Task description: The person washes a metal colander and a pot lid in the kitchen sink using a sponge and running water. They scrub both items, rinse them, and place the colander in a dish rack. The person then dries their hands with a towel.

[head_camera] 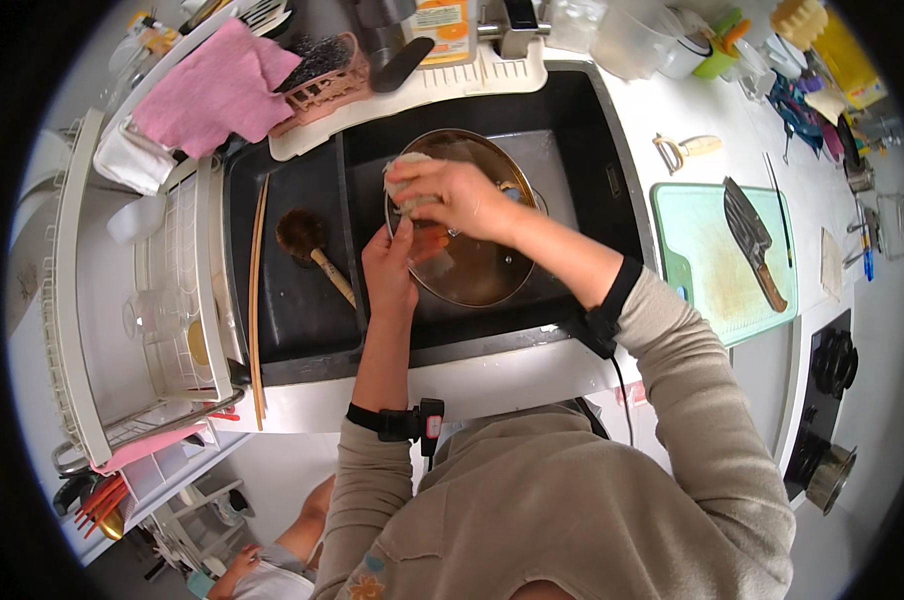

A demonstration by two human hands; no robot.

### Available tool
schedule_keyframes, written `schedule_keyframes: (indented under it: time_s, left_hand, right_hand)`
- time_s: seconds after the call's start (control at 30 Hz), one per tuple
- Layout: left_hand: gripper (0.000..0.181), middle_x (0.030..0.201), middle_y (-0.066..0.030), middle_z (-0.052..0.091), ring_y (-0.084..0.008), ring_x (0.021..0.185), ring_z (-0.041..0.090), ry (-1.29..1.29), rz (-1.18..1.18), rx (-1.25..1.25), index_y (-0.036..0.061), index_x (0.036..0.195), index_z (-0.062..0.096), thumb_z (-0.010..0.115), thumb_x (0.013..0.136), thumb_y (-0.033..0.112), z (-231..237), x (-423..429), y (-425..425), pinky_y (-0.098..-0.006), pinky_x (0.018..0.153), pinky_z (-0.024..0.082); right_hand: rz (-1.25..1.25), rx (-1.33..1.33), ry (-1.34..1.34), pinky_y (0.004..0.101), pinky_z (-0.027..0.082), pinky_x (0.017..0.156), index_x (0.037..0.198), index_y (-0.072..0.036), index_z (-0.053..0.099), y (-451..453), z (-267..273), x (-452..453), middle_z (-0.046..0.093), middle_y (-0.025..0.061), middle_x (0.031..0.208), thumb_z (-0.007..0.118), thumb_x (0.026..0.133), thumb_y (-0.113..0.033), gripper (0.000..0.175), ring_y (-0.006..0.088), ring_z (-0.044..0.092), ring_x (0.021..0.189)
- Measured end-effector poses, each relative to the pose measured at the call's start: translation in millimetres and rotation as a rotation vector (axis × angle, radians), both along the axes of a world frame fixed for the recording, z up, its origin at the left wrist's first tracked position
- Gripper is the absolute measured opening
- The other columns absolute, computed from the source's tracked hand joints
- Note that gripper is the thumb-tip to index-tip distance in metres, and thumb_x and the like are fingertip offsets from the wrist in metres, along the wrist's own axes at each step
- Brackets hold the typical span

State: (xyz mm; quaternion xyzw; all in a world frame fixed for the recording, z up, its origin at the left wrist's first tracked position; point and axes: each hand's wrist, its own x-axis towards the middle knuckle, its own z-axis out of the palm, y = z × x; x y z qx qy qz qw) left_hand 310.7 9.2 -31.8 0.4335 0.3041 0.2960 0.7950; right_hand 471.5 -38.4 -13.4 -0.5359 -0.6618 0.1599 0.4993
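Over the right basin of the black sink (pixel 482 335), my left hand (pixel 392 270) grips the left rim of a round glass pot lid (pixel 489 262) with a metal edge. My right hand (pixel 459 199) presses a pale, crumpled cloth (pixel 408 180) against the lid's upper left rim. The lid is brownish and see-through, partly covered by my right hand and forearm. In the left basin lies a round brown scrubbing brush (pixel 302 232) with a wooden handle. Long wooden chopsticks (pixel 257 300) rest across the sink's left edge.
A white dish rack (pixel 84 285) stands at the left; a pink cloth (pixel 216 94) hangs above it. On the right counter, a cleaver (pixel 750 232) lies on a green-edged cutting board (pixel 711 277), with a peeler (pixel 684 148) behind. A faucet (pixel 518 30) is at the back. Another person (pixel 272 566) shows lower left.
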Motion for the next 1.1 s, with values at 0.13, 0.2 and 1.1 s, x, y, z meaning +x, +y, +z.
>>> schedule_keyframes:
  time_s: [0.13,0.2,1.1]
  left_hand:
    - [0.024,0.085,-0.0153,0.067,-0.021,0.069,0.066,-0.003,-0.031,0.0,-0.0024,0.1,0.057,0.053,0.094,0.02,10,-13,7,-0.0307,0.065,0.055]
    - [0.028,0.086,-0.018,0.067,-0.023,0.072,0.066,-0.014,-0.019,0.031,-0.0026,0.097,0.058,0.05,0.095,0.024,14,-24,15,-0.0332,0.066,0.055]
    - [0.031,0.09,-0.0204,0.065,-0.0288,0.079,0.065,-0.292,0.124,-0.155,0.0006,0.089,0.055,0.047,0.096,0.03,19,-26,36,-0.0402,0.072,0.055]
  right_hand:
    - [-0.344,-0.197,0.041,0.0305,0.047,0.089,0.1,-0.003,0.068,-15,-8,65,0.062,0.0093,0.114,0.071,0.075,-0.009,0.025,0.0215,0.059,0.103]
    - [-0.38,-0.314,0.413,0.0279,0.048,0.085,0.101,-0.001,0.067,-34,-18,85,0.065,0.0073,0.107,0.07,0.079,-0.011,0.024,0.0162,0.061,0.095]
    - [-0.454,-0.293,1.584,0.0285,0.05,0.052,0.119,-0.006,0.051,-96,-40,74,0.06,0.0085,0.089,0.058,0.085,0.001,0.036,0.0214,0.058,0.064]
